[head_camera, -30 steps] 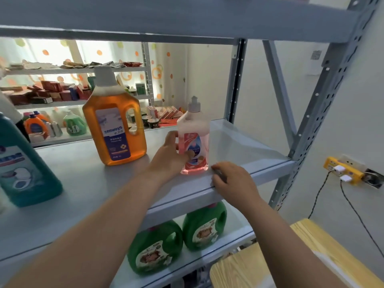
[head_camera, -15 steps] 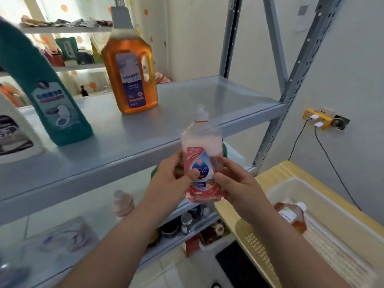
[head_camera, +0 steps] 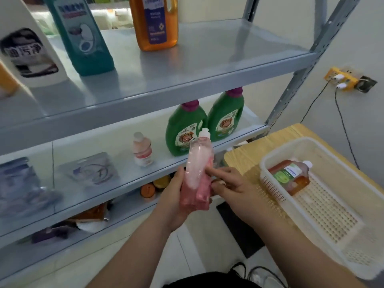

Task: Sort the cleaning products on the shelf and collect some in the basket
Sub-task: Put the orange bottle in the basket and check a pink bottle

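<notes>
The pink bottle (head_camera: 197, 175) is standing upright in the air in front of the shelves, white cap up, above the floor and left of the basket. The left hand (head_camera: 173, 197) is gripping it from the left, fingers wrapped round its lower half. The right hand (head_camera: 234, 190) is meeting it from the other side. Its index finger (head_camera: 211, 169) is lying straight against the bottle's middle, while the other fingers are bending in beside the lower part. Whether they are actually clasping it I cannot tell.

Just to the right, a white basket (head_camera: 270, 187) is sitting on a small wooden table (head_camera: 243, 156). A brown bottle (head_camera: 291, 177) is lying on its side at the basket's near-left end.

Behind the hands, on the lower shelf (head_camera: 116, 183), a small pale bottle (head_camera: 142, 150) is standing alone. Two green jugs (head_camera: 185, 129) with purple caps are standing side by side further right.

On the upper shelf (head_camera: 197, 65) an orange jug (head_camera: 155, 21), a teal bottle (head_camera: 83, 36) and a white bottle (head_camera: 27, 48) are standing in a row. The right end of that shelf is showing only bare metal.
</notes>
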Demonstrator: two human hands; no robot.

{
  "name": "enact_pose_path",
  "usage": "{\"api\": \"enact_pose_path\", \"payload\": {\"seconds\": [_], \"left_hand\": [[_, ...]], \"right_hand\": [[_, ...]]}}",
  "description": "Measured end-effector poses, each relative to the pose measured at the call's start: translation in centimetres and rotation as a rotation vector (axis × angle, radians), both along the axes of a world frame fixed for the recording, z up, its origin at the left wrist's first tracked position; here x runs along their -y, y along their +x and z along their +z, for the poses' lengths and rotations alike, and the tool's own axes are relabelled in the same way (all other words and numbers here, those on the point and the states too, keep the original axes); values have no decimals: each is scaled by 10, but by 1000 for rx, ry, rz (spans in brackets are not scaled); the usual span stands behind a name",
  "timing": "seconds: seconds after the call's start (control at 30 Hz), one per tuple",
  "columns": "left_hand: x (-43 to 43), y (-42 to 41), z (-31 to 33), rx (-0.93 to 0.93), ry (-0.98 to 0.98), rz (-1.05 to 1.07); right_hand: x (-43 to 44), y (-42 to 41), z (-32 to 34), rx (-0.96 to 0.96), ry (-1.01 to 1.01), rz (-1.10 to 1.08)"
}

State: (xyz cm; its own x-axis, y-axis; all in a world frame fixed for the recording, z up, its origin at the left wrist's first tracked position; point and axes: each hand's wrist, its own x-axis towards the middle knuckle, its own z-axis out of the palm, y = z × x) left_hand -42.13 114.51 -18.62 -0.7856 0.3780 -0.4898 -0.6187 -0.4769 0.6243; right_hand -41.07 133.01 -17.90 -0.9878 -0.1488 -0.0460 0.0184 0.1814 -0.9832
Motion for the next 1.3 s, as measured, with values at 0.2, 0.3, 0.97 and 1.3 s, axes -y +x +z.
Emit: {"api": "enact_pose_path", "payload": {"seconds": [0.2, 0.3, 0.97, 1.3], "left_hand": [[-14, 6, -3, 149, 189, 32], [-34, 3, 3, 198, 211, 42], [-131, -7, -10, -119, -316, 94], [-74, 22, -29, -814, -1515, -102]], "right_hand": [[-17, -17, -6, 7, 17, 72], [-34, -24, -9, -14, 92, 58], [-84, -40, -22, 472, -430, -38], [-106, -66, 20, -175, 604, 66]]}}
